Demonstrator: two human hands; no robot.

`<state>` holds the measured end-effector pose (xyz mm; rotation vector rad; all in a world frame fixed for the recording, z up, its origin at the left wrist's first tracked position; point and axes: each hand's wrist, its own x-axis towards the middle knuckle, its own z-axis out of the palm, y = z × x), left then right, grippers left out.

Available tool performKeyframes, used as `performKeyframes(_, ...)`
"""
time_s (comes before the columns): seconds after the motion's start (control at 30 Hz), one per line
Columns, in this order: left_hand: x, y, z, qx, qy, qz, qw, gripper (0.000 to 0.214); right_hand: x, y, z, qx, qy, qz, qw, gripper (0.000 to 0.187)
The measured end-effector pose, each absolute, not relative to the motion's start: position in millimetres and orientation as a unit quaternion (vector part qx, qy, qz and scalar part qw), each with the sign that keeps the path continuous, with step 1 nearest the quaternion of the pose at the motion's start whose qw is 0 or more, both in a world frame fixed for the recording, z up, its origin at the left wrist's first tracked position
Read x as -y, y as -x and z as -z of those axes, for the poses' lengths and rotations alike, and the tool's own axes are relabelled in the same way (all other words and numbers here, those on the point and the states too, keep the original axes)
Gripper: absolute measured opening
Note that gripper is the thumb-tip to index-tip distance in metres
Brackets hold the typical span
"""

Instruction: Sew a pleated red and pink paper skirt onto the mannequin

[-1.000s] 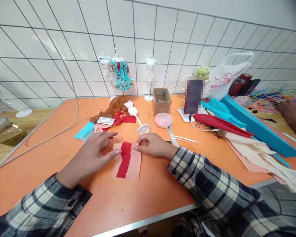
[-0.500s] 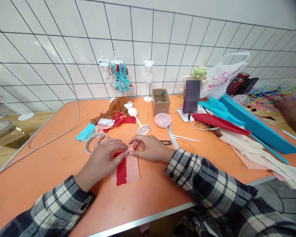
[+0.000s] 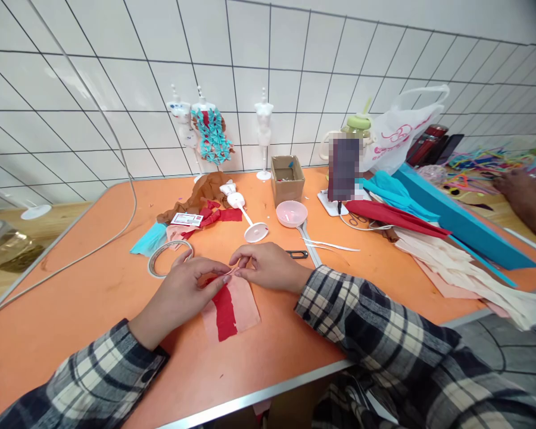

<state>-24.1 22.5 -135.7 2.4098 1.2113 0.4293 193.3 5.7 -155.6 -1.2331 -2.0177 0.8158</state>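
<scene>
"Where the left hand (image 3: 181,292) and the right hand (image 3: 268,267) come together, just below the centre of the frame, what is in each grip?"

"Both are pinching the upper edge of a thin, pale pink, cloth-like rectangle (image 3: 249,302). Each grip closes on it between thumb and finger, the two pinches side by side."

"And how does the rectangle lie?"

"It sits in the lower middle of the frame, its bottom part spread on the smooth orange desk (image 3: 183,369), its top edge lifted and gathered. A dark red, ragged-edged strip (image 3: 226,313) runs down it, the upper end partly hidden by the left hand."

"What is near that hand?"

"A greyish-white ring, like a roll of tape (image 3: 152,265), left of centre; the hand covers part of it, so I cannot tell whether they touch. Farther up lies a crumpled brown cloth (image 3: 205,187)."

"Near the right one?"

"A slim black tool (image 3: 298,254), partly hidden. Above that, a round translucent pink bowl (image 3: 292,214) stands just in front of an open brown cardboard box (image 3: 287,193)."

"Anyone else?"

"At the right edge of the frame, another person's hand (image 3: 518,182) rests beside colourful thin strips (image 3: 477,158)."
</scene>
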Motion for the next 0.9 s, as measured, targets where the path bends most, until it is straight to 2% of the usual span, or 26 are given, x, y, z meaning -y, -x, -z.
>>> performKeyframes(0.2, -21.8, 21.3, 135.8, -0.440, -0.859, -0.161, 0.206, 0.039, -5.9, -192.3, 154.5, 0.757, 0.475, -0.320, 0.315, 0.023)
performKeyframes(0.5, -20.0, 18.8, 134.2, -0.432, -0.854, -0.157, 0.245, 0.036, -4.5, -191.5, 151.9, 0.768, 0.470, -0.313, 0.302, 0.010)
performKeyframes(0.67, -20.5, 21.9, 132.2, -0.449, -0.829, -0.166, 0.290, 0.042, -6.4, -198.3, 148.7, 0.779, 0.450, -0.292, 0.325, 0.035)
performKeyframes(0.8, -21.9, 24.5, 132.8, -0.459, -0.811, -0.169, 0.321, 0.046, -7.7, -198.9, 151.3, 0.763, 0.457, -0.338, 0.308, 0.020)
performKeyframes(0.9, -21.6, 23.9, 132.3, -0.449, -0.817, -0.164, 0.323, 0.044, -8.6, -194.9, 156.8, 0.724, 0.461, -0.406, 0.313, 0.019)
